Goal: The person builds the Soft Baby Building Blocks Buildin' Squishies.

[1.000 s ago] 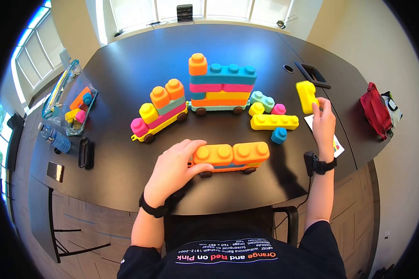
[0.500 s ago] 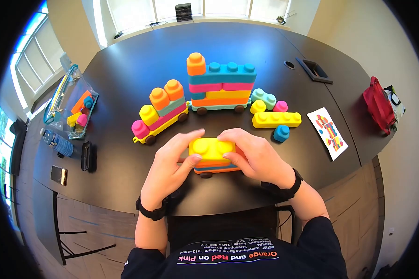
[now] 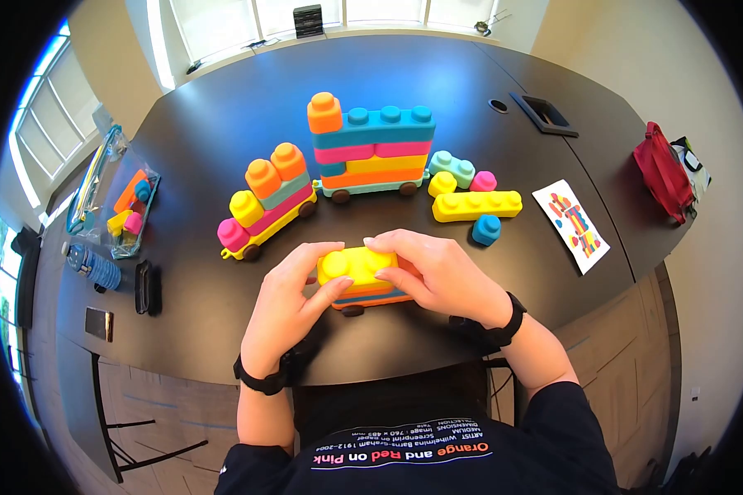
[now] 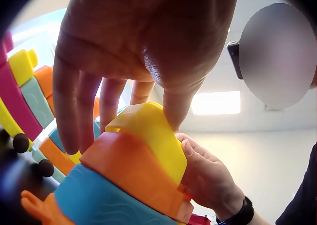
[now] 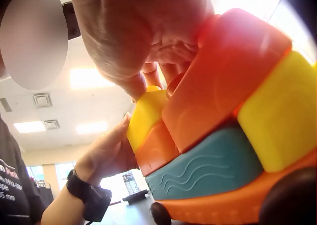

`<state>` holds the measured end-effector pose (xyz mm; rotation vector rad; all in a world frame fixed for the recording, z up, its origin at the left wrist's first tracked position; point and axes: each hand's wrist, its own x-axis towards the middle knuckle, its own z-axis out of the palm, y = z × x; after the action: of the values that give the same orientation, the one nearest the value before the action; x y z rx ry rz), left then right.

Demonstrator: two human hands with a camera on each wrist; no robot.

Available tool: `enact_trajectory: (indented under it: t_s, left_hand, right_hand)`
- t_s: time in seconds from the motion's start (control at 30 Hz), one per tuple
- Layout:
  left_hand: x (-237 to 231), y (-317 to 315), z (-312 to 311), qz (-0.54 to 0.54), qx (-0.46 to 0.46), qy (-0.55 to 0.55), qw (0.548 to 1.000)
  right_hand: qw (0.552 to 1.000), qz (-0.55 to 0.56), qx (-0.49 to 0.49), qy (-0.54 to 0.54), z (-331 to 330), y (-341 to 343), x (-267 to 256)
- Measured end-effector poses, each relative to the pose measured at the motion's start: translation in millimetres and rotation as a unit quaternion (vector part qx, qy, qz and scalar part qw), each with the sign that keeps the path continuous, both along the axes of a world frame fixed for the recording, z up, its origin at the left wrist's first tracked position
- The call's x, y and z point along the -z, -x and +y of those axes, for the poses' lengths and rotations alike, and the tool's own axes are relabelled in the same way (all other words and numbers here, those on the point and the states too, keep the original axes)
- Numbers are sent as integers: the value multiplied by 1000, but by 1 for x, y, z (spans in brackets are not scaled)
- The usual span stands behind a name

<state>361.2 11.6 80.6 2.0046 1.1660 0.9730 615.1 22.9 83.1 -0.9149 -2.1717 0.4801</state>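
A yellow two-stud block [image 3: 357, 266] sits on top of an orange wheeled car near the table's front edge, between both hands. The left hand [image 3: 286, 295] pinches its left end, thumb in front and fingers behind. The right hand [image 3: 447, 276] holds its right end the same way and covers the car's right part. In the left wrist view the yellow block [image 4: 153, 136] rests slightly tilted on an orange block [image 4: 131, 168], above a blue one [image 4: 99, 198]. The right wrist view shows another orange block [image 5: 225, 76] beside the yellow block [image 5: 147, 113], under the right hand [image 5: 148, 32].
Behind stand a small stepped car [image 3: 272, 206] and a taller wheeled stack [image 3: 371, 153]. Loose blocks, including a long yellow one [image 3: 476, 206], lie right of centre, near a printed card [image 3: 571, 227]. A clear bag [image 3: 111, 198], bottle [image 3: 93, 266] and black case [image 3: 144, 287] are left.
The right hand has come from the right with the yellow block, which now sits on the orange car's left part. Both hands have closed around it. The head view has shifted slightly.
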Motion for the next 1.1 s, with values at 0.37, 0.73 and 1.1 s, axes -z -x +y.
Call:
enact_trajectory:
  t_s: [0.37, 0.73, 1.1]
  left_hand:
    - [-3, -4, 2, -14, 0, -24, 1000]
    - [-2, -5, 1, -34, -9, 26, 999]
    - [2, -5, 4, -28, -3, -18, 999]
  right_hand:
    - [993, 63, 79, -61, 15, -32, -15]
    - [877, -390, 254, -118, 110, -94, 11]
    - [921, -285, 252, -87, 110, -76, -10]
